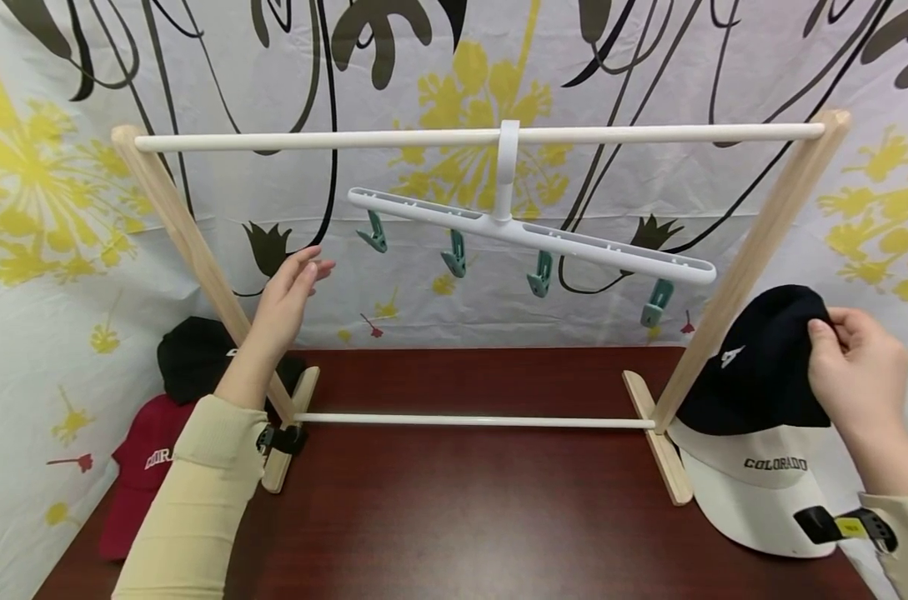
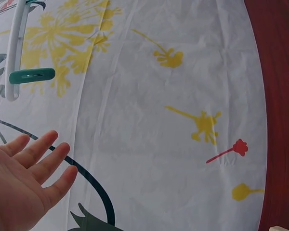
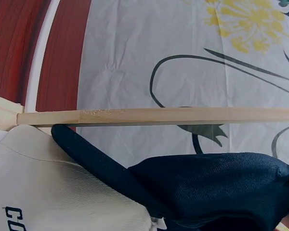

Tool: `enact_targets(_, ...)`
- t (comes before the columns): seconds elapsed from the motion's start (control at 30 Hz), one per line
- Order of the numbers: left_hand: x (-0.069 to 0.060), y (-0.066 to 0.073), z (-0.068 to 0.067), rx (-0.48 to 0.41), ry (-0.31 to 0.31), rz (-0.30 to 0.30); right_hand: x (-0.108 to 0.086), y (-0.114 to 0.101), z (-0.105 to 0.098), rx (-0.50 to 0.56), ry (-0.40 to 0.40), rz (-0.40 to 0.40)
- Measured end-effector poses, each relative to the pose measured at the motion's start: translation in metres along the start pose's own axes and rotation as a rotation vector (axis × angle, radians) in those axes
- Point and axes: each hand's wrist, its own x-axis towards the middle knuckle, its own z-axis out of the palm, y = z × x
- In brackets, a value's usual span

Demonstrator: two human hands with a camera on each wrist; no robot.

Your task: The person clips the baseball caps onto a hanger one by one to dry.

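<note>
My right hand [image 1: 862, 367] pinches the edge of a dark navy cap [image 1: 769, 367], thumb in front. That cap lies over a white cap [image 1: 754, 492] lettered COLORADO, beside the rack's right post; the right wrist view shows the navy cap [image 3: 216, 187] lifted at the held end. My left hand [image 1: 288, 292] is raised near the left post with fingers extended and nothing in it; its palm [image 2: 19, 187] shows in the left wrist view. Nearest to it is a white hanger [image 1: 499, 225] with several green clips [image 1: 457, 252], hooked on the top rail and tilted down to the right.
A wooden-post rack has a white top rail [image 1: 311, 142] and a lower rail [image 1: 469, 420]. Behind the left arm, a black cap [image 1: 191, 358] and a red cap [image 1: 142, 467] lie on the dark red table [image 1: 461, 508]. A patterned curtain [image 1: 273, 192] hangs behind.
</note>
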Motion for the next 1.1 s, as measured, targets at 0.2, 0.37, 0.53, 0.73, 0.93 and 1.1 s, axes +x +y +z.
enact_targets(0.2,0.000,0.021,0.001,-0.022,-0.002,-0.017,-0.002,-0.003,-0.006,-0.022,-0.014,-0.009)
enact_targets(0.37,0.012,0.007,0.003,-0.052,0.008,-0.014,-0.004,-0.009,-0.011,-0.020,-0.004,-0.017)
enact_targets(0.53,0.019,0.003,0.006,-0.054,0.007,-0.008,-0.004,-0.012,-0.017,-0.032,-0.039,0.039)
enact_targets(0.73,0.023,0.007,0.010,-0.043,0.000,0.005,-0.005,-0.013,-0.020,-0.017,-0.083,0.101)
enact_targets(0.93,0.028,0.009,0.013,-0.036,0.003,0.021,-0.007,-0.017,-0.022,0.037,-0.074,0.054)
enact_targets(1.1,0.033,0.011,0.017,-0.059,-0.007,0.023,-0.010,-0.018,-0.024,0.029,-0.048,-0.030)
